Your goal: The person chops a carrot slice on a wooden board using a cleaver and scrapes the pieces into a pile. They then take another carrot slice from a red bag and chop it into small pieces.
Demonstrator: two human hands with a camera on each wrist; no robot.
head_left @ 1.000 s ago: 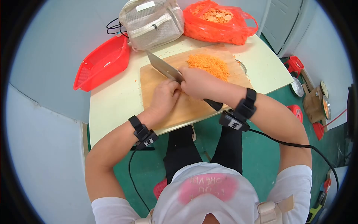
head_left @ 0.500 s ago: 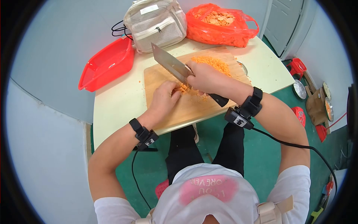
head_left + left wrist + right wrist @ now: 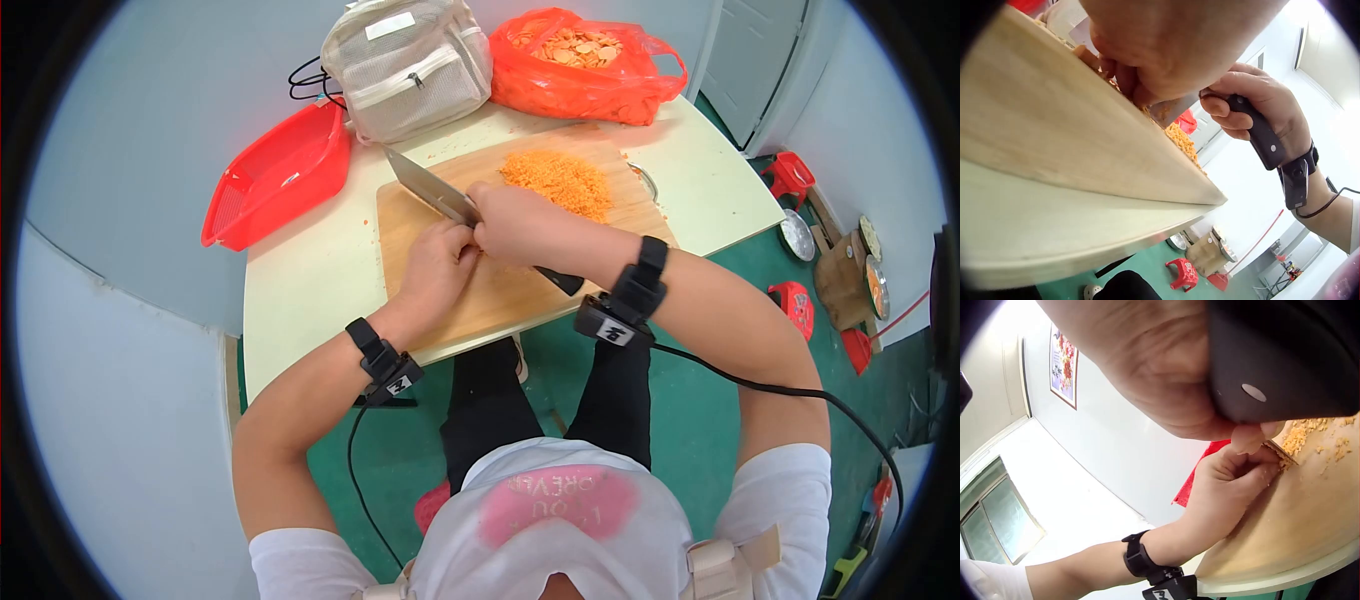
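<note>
My right hand grips the black handle of a wide-bladed kitchen knife. The blade stands on edge over the wooden cutting board, right beside the left hand's fingers. With its fingers bent, my left hand holds down carrot pieces at the blade; those are mostly hidden under the fingers. Orange bits show at the fingertips in the left wrist view. A heap of finely chopped carrot lies on the board's far right part. In the right wrist view, more chopped bits lie beyond the blade.
A red plastic basket stands at the table's left. At the back are a pale mesh bag and a red plastic bag of orange slices. A metal rim shows at the board's right edge. Cables run from both wrist cameras.
Half a second ago the knife was farther right, with chopped carrot showing between it and the left hand. Now the blade is back against the left fingers, which cover those bits.
</note>
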